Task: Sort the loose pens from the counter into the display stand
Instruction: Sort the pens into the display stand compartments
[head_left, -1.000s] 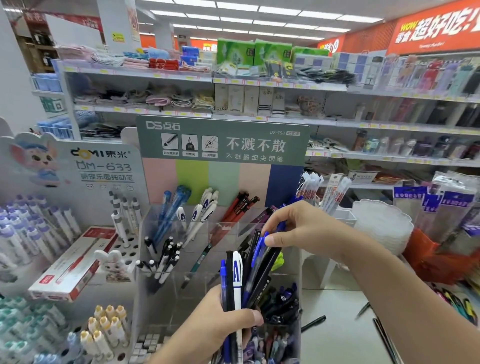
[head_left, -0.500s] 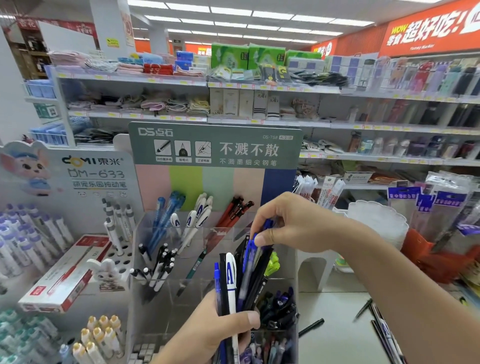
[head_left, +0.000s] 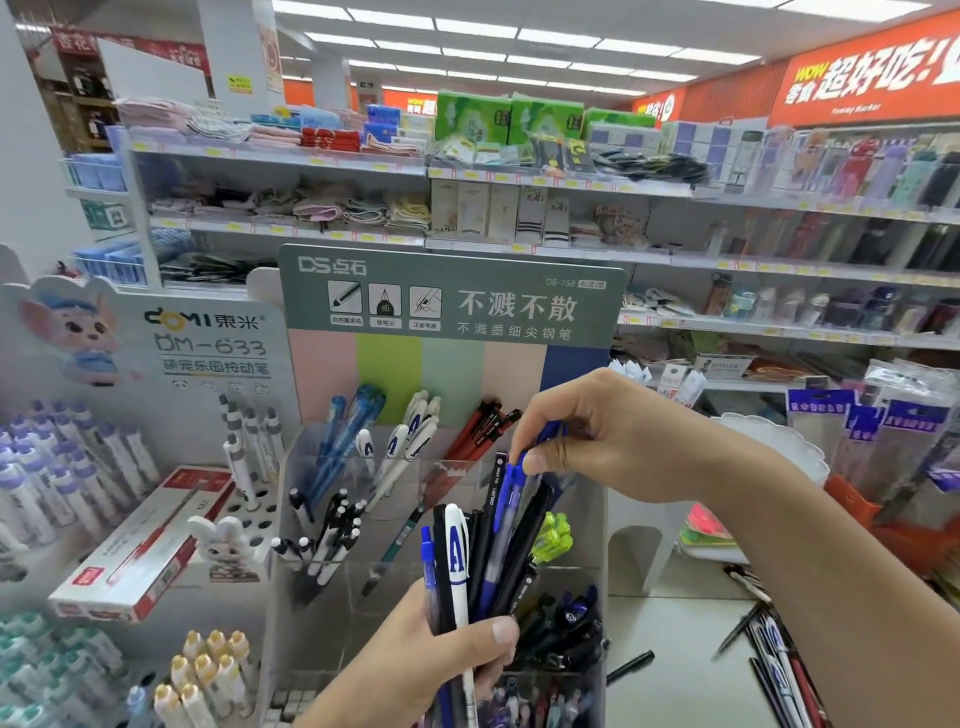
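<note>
Behind both hands stand long store shelves (head_left: 519, 176) with folded cloth and boxes. Nearer, directly behind the hands, is the display stand (head_left: 447, 322), with a green header board and clear compartments; blue, white and red pens lean in its back compartments, above and left of the right hand. To the left of the left hand is a second stand (head_left: 156, 353) with a cartoon mouse, and a white and red pen box (head_left: 145, 545) lies tilted on it.

The white table (head_left: 685, 649) lies below the right forearm, and several loose pens (head_left: 774, 654) lie on it, well apart from both hands.

The left hand (head_left: 441, 654) is low in the middle, fingers and thumb curled around a bundle of pens (head_left: 483, 556) that stands upright in front of the stand. In the bundle are black, blue and white pens and one with a yellow-green top.

The right hand (head_left: 613, 436) is above the bundle. Its thumb and fingers pinch the top of a blue pen (head_left: 511, 483), whose lower part is between the other pens of the bundle.
</note>
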